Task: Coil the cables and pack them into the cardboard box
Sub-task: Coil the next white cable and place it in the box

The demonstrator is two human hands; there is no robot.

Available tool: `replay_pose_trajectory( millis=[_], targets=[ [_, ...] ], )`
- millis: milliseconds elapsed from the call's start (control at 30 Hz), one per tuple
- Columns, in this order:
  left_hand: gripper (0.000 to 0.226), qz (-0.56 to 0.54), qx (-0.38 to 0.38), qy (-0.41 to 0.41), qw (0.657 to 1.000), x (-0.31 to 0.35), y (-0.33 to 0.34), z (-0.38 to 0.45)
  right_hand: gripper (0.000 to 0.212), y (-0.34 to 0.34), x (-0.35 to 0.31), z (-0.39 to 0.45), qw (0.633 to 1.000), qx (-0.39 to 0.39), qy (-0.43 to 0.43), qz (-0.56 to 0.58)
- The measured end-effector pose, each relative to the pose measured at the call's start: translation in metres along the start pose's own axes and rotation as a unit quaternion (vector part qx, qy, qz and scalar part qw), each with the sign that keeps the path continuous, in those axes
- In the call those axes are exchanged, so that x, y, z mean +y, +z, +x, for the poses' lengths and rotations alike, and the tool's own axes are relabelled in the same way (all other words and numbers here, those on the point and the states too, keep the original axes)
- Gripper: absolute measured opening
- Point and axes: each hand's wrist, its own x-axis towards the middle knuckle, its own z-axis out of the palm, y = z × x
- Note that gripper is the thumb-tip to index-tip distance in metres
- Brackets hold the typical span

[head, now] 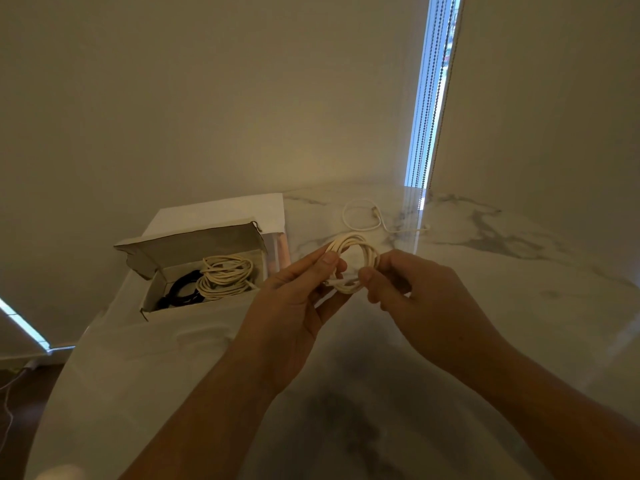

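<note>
Holding a cream cable coil (353, 263) up in the middle of the frame, both hands are pinching it above the marble tabletop (519, 271); left hand (294, 299) has thumb and fingers closed on the coil's left side, right hand (415, 289) grips the right side with fingers curled in; the coil looks tidy, a few loops stacked together; over at the left centre sits the cardboard box (194, 251) with its lid flapped open, and inside it there's a cream coiled cable (227, 277) on the right just beside a black coiled cable (181, 291) on the left; further back, upper centre of the table, a loose white cable (363, 216) lies uncoiled, well apart from the box.
</note>
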Motion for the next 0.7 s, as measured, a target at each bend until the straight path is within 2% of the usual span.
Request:
replay_pose_trajectory(
  millis=[100,200,333,500,700],
  targets=[
    [0.022,0.006,-0.012,-0.011,1.000,-0.001,0.000,-0.002,0.027,0.002,-0.001,-0.001,0.999,-0.015,0.029,-0.004],
    [0.026,0.019,-0.010,-0.019,1.000,-0.004,0.001,-0.001,0.028,0.001,0.001,0.000,0.997,-0.031,0.064,0.004],
    [0.052,0.058,-0.019,-0.001,0.998,-0.008,0.005,-0.001,0.032,-0.003,0.004,0.002,0.995,-0.032,0.090,0.022],
    [0.026,0.144,-0.087,0.050,0.985,-0.010,0.006,-0.007,0.031,-0.007,0.004,0.003,0.993,-0.034,0.102,0.051],
    [0.032,0.216,-0.030,0.090,0.972,-0.009,-0.002,-0.002,0.030,-0.005,0.001,0.003,0.993,-0.041,0.093,0.067]
  ],
)
